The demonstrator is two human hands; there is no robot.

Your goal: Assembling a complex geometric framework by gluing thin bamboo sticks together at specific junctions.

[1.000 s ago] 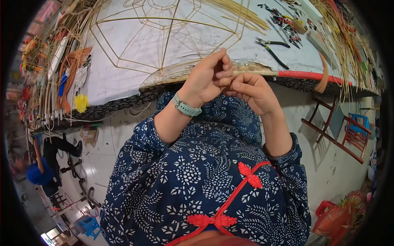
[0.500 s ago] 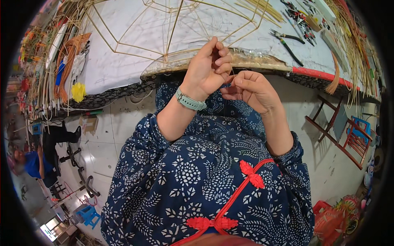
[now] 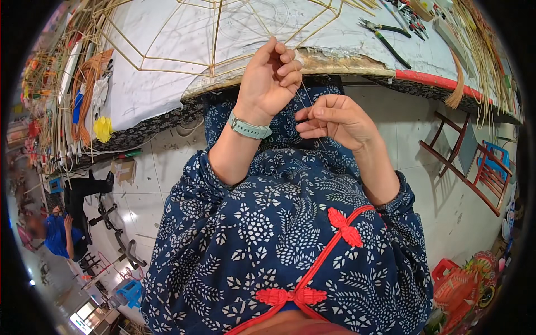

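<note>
My left hand [image 3: 271,79], with a pale green watch [image 3: 249,129] on its wrist, is raised near the table's front edge. Its fingers are curled, palm partly turned up, next to a thin strip of the frame. A fine thread or thin wire [image 3: 305,92] runs down from it to my right hand [image 3: 338,121]. There the thumb and forefinger pinch the strand, the other fingers loosely bent, and a loose end hangs below. Beyond my left hand stands an open, many-sided frame of thin bamboo-like strips [image 3: 212,61]. What the left fingertips grip is partly hidden.
Cutting pliers [image 3: 394,52] lie at the right, near more tools [image 3: 410,22]. Bundles of strips [image 3: 486,50] line both table sides. A yellow flower-like piece [image 3: 103,129] hangs at the left edge. A wooden chair [image 3: 463,162] lies right; another person [image 3: 64,231] is at far left.
In the picture both hands and the table shift slightly left and up. My hands are a little farther apart, and more of the strand shows between them.
</note>
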